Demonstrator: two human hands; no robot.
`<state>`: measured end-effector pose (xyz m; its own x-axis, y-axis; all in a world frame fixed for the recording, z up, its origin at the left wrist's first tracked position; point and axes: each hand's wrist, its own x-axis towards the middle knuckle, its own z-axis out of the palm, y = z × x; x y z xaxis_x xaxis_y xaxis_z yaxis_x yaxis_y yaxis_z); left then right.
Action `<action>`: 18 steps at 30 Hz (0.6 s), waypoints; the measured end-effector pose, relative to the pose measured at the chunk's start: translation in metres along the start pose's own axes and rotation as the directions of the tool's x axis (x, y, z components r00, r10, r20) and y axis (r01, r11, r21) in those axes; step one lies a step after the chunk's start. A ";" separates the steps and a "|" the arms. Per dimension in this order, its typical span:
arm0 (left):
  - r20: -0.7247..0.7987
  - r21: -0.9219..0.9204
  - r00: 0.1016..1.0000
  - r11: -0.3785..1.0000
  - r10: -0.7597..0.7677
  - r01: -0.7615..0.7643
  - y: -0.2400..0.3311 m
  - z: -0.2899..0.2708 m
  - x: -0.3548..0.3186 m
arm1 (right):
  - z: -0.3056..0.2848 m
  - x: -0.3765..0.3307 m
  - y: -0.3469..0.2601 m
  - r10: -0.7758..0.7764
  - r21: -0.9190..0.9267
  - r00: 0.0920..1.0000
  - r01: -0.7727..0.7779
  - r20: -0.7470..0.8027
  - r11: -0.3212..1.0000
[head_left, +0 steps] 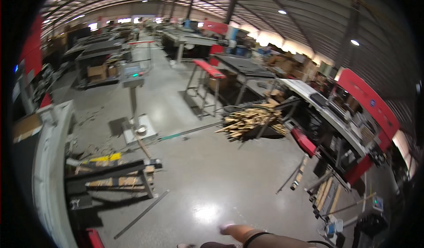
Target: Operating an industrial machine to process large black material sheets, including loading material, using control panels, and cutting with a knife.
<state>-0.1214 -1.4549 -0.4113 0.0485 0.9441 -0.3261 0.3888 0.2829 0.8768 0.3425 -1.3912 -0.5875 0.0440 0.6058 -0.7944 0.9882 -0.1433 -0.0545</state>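
Observation:
At the lower edge a forearm in a grey-brown sleeve with a black cuff reaches in from the right. It ends in a small, pale pink, blurred shape that I take to be my right hand (227,227). Its fingers cannot be made out, and nothing held shows beyond it. Bare grey floor (206,199) lies behind it. Beside the arm, dark cloth (216,245) and a pale sliver touch the frame's bottom; the sliver is too small to identify. My left hand cannot be picked out.
A pile of wooden sticks (254,122) lies ahead. A low dark rack (110,175) and a loose bar (141,215) lie left. A red-and-grey machine (371,106) and cardboard tubes (300,173) are right. Farther off stand a red-topped trestle (209,68) and a post with a display (133,82).

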 end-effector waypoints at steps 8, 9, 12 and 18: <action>0.251 0.385 0.961 0.923 -0.117 0.012 -0.045 0.021 0.122 | -0.014 -0.165 0.270 0.870 0.793 0.492 -0.542 0.031 0.279; 0.255 0.449 0.959 0.894 -0.126 -0.002 -0.055 0.022 0.144 | -0.005 -0.165 0.281 0.893 0.840 0.448 -0.500 0.044 0.210; 0.256 0.641 0.961 0.763 -0.100 -0.091 -0.093 0.033 0.226 | 0.065 -0.118 0.295 0.828 0.815 0.527 -0.556 0.192 0.164; 0.338 0.287 0.936 0.958 -0.099 -0.002 0.154 0.142 0.339 | 0.085 0.083 0.303 0.301 0.684 0.946 -0.301 0.124 0.665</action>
<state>0.0856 -1.1153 -0.4367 0.3182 0.7981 -0.5117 0.6366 0.2201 0.7391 0.6331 -1.4508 -0.7209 0.3203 0.4324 -0.8429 0.5431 -0.8128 -0.2106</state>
